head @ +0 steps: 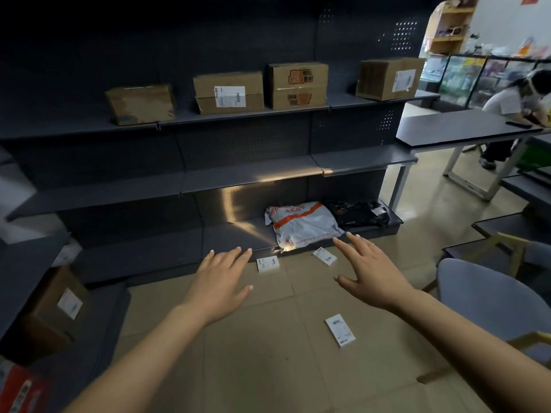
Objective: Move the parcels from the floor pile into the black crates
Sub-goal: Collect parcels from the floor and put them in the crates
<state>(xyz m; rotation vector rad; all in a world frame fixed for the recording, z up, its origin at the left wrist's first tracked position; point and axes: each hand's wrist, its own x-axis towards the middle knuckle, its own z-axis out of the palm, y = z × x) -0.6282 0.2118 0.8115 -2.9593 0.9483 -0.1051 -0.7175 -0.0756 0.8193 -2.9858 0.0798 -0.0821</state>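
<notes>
- Grey-white plastic mailer parcel (302, 226), crossed by an orange tape band and printed with orange lettering, lies on the bottom shelf (232, 236) of the dark metal rack, at 12 o'clock from the hands; its skin is wrinkled and puffed.
- Long axis of this parcel runs from 11 o'clock (far end, against the back panel) to 5 o'clock (near end, overhanging the shelf lip).
- Black plastic parcel (357, 215) lies just beside it at 3 o'clock, on the same shelf, long axis roughly 9 to 3 o'clock.
- Left hand (222, 281): palm down, fingers straight and spread, grasping nothing.
- Right hand (371, 272): fingers straight, released, tips near the grey-white parcel's near corner; contact cannot be told.
- Three white labels (267, 263) lie on the tan floor (268, 368).
- Cardboard boxes (229, 92) stand on the upper shelf.
</notes>
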